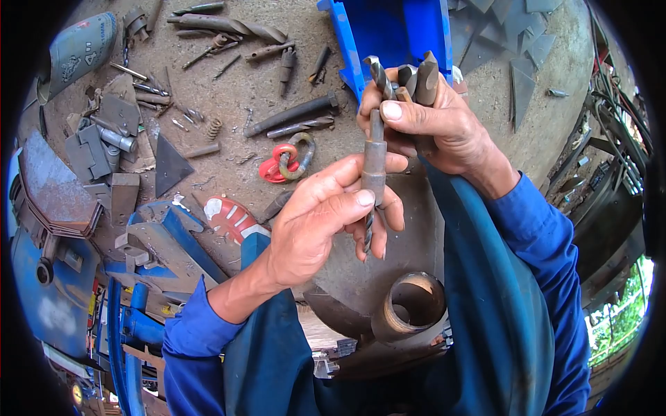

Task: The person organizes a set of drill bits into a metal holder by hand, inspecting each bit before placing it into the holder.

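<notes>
In front of me, my left hand (pixel 309 222) is closed round a drill bit (pixel 374 163) with a thick, rusty collar. Its fluted end points down and its thin upper end reaches the right thumb. Several drill bits (pixel 426 80) are bunched in my right hand (pixel 451 128), fingers wrapped round them. One twist bit (pixel 379 75) sticks up at the left of that bunch. Just beyond the right hand stands a blue plastic bin (pixel 343 48), its inside partly hidden.
Large drill bits (pixel 229 26) and a thick dark rod (pixel 295 114) lie on the concrete floor. Near them is a red shackle-like piece (pixel 279 165). A pipe piece (pixel 388 322) stands between my knees. Metal plates (pixel 524 87) lie right, a blue frame (pixel 180 243) left.
</notes>
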`<state>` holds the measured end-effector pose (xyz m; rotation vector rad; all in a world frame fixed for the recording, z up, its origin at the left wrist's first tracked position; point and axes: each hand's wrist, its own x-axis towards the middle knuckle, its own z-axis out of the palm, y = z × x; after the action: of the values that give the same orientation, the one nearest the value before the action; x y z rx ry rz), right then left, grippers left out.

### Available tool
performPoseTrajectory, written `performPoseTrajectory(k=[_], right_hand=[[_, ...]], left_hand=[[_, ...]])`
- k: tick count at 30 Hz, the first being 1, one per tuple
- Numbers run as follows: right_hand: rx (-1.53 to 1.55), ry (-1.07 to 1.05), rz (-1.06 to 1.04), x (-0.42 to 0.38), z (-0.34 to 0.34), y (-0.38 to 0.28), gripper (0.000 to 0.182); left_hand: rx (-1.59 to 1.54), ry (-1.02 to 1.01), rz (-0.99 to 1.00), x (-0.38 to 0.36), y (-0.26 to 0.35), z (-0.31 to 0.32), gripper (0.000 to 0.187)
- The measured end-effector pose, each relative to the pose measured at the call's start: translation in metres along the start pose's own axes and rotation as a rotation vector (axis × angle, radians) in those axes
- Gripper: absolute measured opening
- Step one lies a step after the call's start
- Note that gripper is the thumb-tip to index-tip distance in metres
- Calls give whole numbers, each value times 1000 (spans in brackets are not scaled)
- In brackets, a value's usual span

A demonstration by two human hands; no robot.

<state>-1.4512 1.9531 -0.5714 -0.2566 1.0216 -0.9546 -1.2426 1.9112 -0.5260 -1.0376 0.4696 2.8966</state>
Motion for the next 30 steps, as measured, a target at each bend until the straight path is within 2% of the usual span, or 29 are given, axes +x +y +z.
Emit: performPoseTrajectory(k=[30], right_hand=[[-46, 33, 15, 1, 3, -4, 29]], left_hand=[[-38, -26, 53, 2, -7, -3, 53]])
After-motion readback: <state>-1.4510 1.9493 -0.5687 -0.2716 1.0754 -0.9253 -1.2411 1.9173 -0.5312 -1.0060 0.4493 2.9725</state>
